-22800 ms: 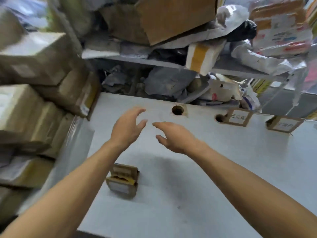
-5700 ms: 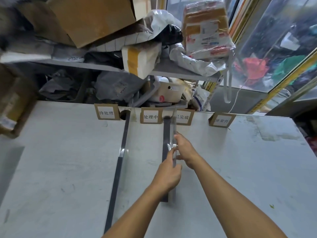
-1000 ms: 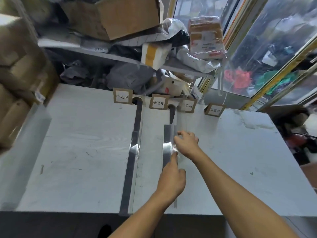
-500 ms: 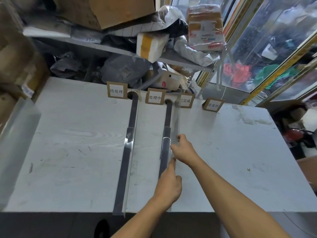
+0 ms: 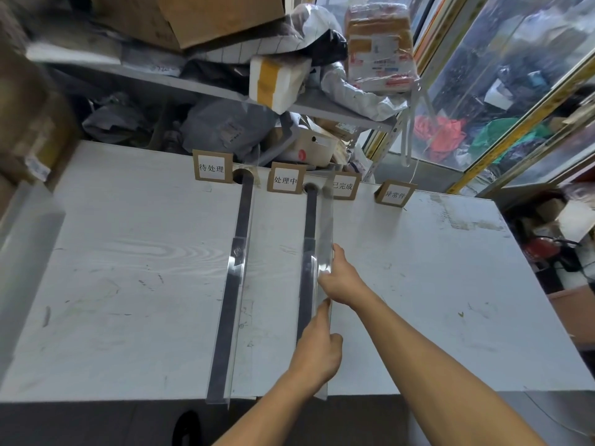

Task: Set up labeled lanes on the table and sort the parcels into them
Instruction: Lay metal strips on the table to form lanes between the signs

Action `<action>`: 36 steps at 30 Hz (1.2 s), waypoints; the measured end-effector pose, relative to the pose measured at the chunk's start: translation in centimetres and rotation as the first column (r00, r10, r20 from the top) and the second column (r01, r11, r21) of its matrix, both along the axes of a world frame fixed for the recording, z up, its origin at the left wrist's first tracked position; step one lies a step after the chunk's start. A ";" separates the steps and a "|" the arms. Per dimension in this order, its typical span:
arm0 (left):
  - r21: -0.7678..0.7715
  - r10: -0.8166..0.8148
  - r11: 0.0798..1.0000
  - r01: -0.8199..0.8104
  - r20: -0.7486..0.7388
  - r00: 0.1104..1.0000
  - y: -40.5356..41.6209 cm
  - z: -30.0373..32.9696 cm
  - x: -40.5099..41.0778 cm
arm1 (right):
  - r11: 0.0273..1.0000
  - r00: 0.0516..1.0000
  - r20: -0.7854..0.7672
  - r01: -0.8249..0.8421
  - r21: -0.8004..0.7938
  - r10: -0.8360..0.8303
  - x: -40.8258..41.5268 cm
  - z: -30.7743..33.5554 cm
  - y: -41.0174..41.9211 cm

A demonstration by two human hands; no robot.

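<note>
Nearest the camera, the left hand [image 5: 317, 352] pinches the near part of the second clear divider strip [image 5: 317, 252], its grip curled with the forefinger laid along the strip. Just beyond, the right hand [image 5: 341, 278] grasps the same strip at its middle, fingers wrapped round its upright edge. A first clear strip [image 5: 233, 284] lies parallel to the left on the white counter [image 5: 128, 268]. Four cardboard lane labels [image 5: 212, 167] stand along the far edge. Parcels [image 5: 277, 80] crowd the shelf behind.

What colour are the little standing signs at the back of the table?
The small cardboard signs are brown with white paper labels and black writing, seen in the head view.
</note>
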State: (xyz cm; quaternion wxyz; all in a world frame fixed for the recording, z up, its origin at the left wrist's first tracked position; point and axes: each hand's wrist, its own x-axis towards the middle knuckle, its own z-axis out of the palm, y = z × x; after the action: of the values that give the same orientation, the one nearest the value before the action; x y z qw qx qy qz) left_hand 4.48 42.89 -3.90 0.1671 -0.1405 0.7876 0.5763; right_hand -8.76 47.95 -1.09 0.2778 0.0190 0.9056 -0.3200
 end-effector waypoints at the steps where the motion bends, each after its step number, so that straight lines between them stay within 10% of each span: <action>1: -0.001 -0.004 1.000 0.004 0.002 1.000 0.1 0.0 0.0 | 1.000 1.000 0.006 0.002 0.006 -0.002 0.0 -0.1 0.1; 36: -0.006 -0.056 0.998 0.057 0.115 0.992 0.8 -1.2 -0.4 | 0.987 0.998 -0.026 -0.045 0.156 0.050 -1.8 -0.6 1.5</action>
State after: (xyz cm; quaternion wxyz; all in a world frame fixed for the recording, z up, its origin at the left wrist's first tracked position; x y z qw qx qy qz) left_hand 4.04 43.73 -5.06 0.2277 -0.1520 0.7829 0.5586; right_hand -10.56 49.44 -1.69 0.2697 0.0143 0.9319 -0.2421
